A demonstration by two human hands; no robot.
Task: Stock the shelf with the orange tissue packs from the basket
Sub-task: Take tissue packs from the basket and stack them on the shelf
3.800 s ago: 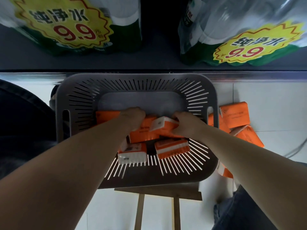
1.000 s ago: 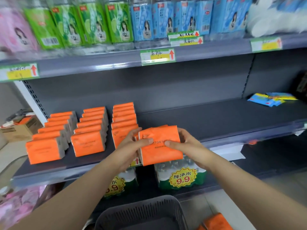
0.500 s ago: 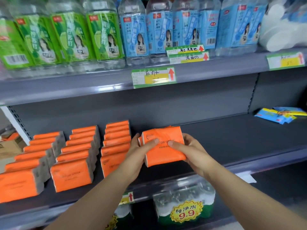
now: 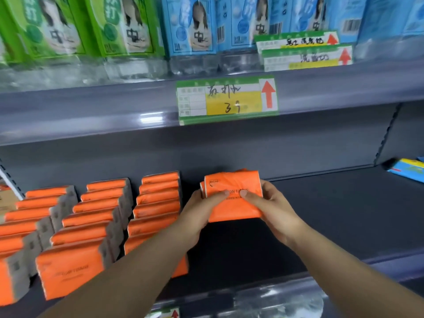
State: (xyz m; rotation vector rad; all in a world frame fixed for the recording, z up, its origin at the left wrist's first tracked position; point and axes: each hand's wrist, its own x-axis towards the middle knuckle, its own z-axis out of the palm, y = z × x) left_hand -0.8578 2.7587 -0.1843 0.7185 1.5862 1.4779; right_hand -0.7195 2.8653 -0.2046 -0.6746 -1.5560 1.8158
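Observation:
Both hands hold a small bundle of orange tissue packs [image 4: 232, 203] upright over the dark shelf [image 4: 321, 214], near its back wall. My left hand [image 4: 199, 212] grips the bundle's left side, thumb on its front. My right hand [image 4: 273, 210] grips the right side, thumb also on the front. The bundle stands just right of three rows of orange tissue packs [image 4: 96, 226] lined up on the shelf's left part. The basket is out of view.
Green bottles [image 4: 68, 28] and blue bottles [image 4: 206, 26] fill the shelf above, with a price tag [image 4: 227, 99] on its edge. Blue and yellow packets [image 4: 408, 168] lie at the far right of the dark shelf.
The bundle came out of the basket and up to the shelf. Since half a second ago both hands have carried it further in towards the back wall, and my view has closed in.

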